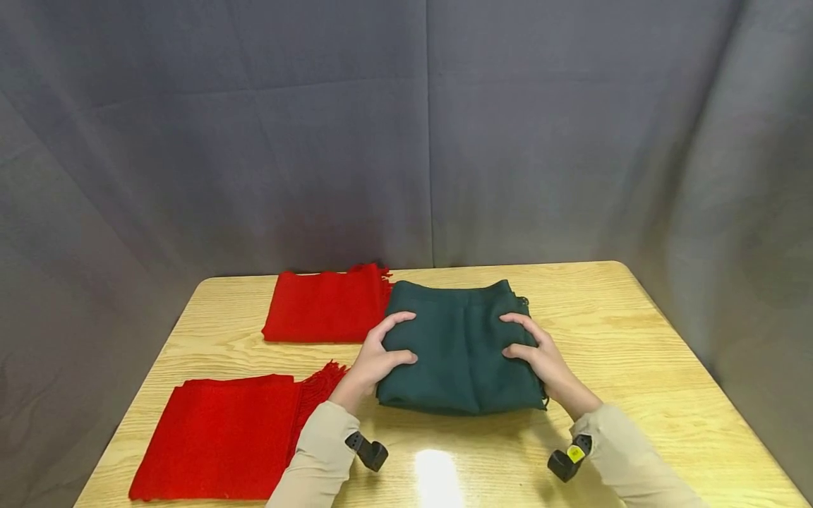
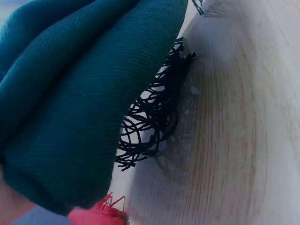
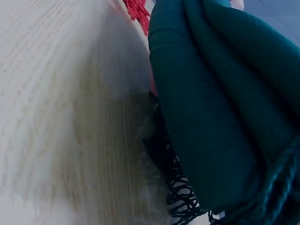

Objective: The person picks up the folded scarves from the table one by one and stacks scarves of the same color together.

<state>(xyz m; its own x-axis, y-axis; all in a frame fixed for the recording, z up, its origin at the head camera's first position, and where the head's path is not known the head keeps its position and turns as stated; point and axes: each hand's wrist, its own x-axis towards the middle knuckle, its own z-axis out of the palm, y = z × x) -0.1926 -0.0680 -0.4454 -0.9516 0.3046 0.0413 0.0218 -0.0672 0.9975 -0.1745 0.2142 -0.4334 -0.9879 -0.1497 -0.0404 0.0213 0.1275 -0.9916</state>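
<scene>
Two hands grasp one folded dark green cloth between them, the left hand at its left edge and the right hand at its right. On each side a thumb and a forefinger lie spread over the upper face, and the fingers are bent about the edge, gripping it. The cloth spans the gap between both sets of fingers, its folds bulging just beside them in the wrist views, with dark fringe hanging lower than the left fingers' hold. It seems to be held clear of the tabletop, though the wrist views are too close and blurred to tell whether the fringe touches the wood.

Beyond the left fingers and to their left lies a folded red cloth, its tasselled end running up near the green one's far left corner. Nearer the person than those fingers, also to the left, a second red cloth lies flat, its fringe reaching toward the left sleeve. Past all the fingers, behind the far edge of the tabletop, hangs a grey curtain.
</scene>
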